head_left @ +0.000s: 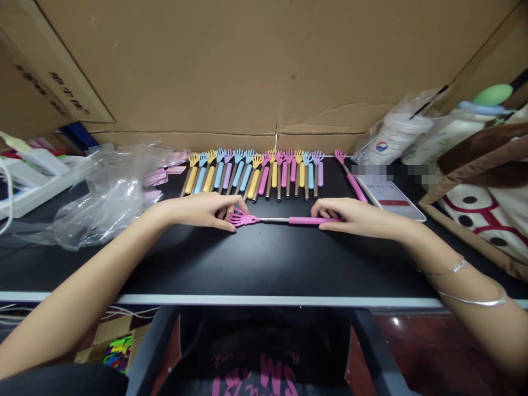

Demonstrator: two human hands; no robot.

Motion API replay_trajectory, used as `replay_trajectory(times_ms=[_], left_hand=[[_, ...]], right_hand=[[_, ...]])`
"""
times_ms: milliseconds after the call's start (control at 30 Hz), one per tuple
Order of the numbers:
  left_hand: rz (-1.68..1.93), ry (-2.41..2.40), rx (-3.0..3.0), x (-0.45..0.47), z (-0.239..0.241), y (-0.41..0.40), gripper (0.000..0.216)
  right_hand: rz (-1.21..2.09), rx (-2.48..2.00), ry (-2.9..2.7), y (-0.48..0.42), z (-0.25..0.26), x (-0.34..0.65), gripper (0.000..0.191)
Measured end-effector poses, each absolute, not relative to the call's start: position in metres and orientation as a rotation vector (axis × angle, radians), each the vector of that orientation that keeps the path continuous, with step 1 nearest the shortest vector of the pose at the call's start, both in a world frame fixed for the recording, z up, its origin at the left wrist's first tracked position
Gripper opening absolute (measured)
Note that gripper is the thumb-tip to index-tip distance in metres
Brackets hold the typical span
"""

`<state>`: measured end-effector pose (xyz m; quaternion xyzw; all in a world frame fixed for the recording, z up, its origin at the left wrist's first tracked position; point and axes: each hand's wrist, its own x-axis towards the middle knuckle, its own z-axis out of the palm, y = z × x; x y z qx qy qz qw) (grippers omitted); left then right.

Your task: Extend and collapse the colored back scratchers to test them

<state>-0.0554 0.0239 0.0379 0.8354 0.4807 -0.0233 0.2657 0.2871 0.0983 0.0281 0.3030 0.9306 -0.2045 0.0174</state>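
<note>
A pink telescopic back scratcher (274, 220) lies crosswise just above the black tabletop, its claw to the left and its handle to the right, with a short silver rod between them. My left hand (214, 212) pinches the claw end between thumb and fingers. Around the far end of the pink handle, my right hand (340, 213) has its fingers closed. Behind both hands stretches a row of back scratchers (251, 176) in yellow, blue, purple and pink, claws pointing away. Another pink back scratcher (350, 176) lies slanted to the right of that row.
Crumpled clear plastic bags (103, 198) and pink cards (160, 173) lie at the left, near a white power strip (37, 187). On the right are a phone (391, 198), a bagged cup (396, 137) and a brown-trimmed bag (474, 203). Cardboard (231, 71) walls the back.
</note>
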Motion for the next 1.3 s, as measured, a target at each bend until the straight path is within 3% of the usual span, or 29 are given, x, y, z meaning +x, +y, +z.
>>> replay_trajectory(times_ms=[1300], left_hand=[[-0.056,1.324,2.27,-0.0549,0.0373,0.0227,0.04]], right_hand=[[-0.637,0.936,2.911,0.0976,0.029,0.2864,0.028]])
